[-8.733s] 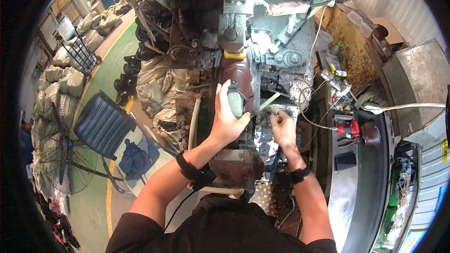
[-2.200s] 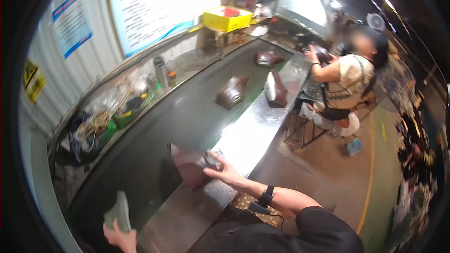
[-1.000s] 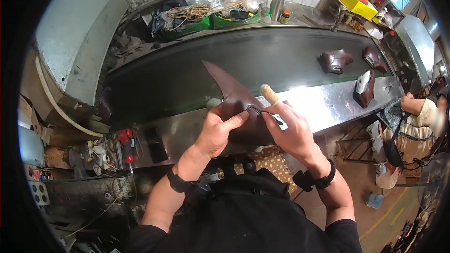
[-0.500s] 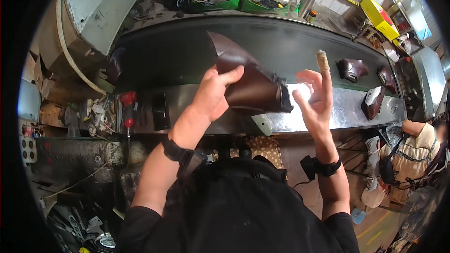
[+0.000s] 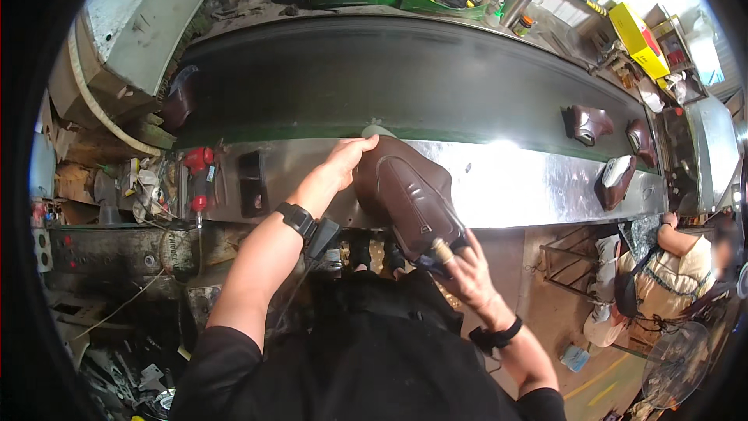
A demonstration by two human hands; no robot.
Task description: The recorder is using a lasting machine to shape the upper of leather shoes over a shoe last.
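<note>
A dark brown leather shoe upper [image 5: 407, 187] hangs over the near edge of the metal ledge, its stitched outer face turned up. At its far end my left hand [image 5: 351, 160] is closed on it, thumb along the edge. A pale greenish piece [image 5: 378, 132], perhaps part of a shoe last, shows beyond that thumb; how it sits in the upper is hidden. My right hand [image 5: 466, 271], slightly blurred, grips the near, narrower end. A beige wrap [image 5: 442, 250] covers one of its fingers.
A dark conveyor belt [image 5: 335, 78] runs behind the metal ledge [image 5: 538, 187]. Several brown shoe pieces [image 5: 590, 124] lie at the right. A red power screwdriver [image 5: 198, 164] and a black flat object [image 5: 252, 183] are at the left. Another person [image 5: 666, 273] sits at the lower right.
The upper has come down toward me and turned, stitched face up. My right hand has moved from open beside it to gripping its near end. My left hand still holds it.
</note>
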